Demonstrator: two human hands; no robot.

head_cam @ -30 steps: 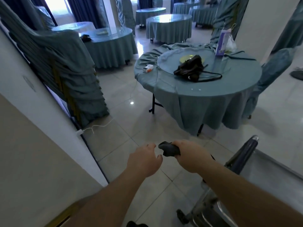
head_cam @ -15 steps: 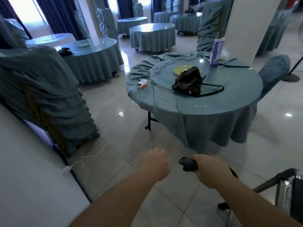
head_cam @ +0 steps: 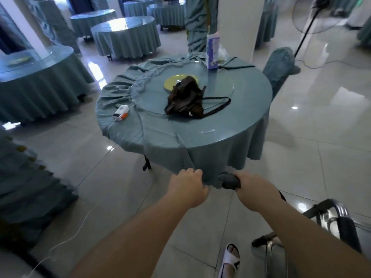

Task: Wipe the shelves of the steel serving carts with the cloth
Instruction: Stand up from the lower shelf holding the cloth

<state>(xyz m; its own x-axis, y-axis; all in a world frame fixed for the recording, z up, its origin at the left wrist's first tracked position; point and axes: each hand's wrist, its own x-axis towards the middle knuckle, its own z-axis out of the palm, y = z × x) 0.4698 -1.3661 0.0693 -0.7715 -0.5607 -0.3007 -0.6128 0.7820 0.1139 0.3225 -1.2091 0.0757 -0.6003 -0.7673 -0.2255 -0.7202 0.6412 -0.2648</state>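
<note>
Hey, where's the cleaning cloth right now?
The dark cloth is bunched in the right hand, low in the head view, in front of the round table's hanging tablecloth.

Round tables (head_cam: 186,125) draped in teal cloth stand on a glossy tiled floor (head_cam: 321,121) beside a white pillar (head_cam: 239,21).

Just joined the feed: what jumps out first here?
A round table in teal cloth fills the middle, with a dark bag heaped on its glass top. Nearer, the right hand grips a dark cloth and the left hand is curled, holding nothing. A steel cart sits bottom right.
</note>
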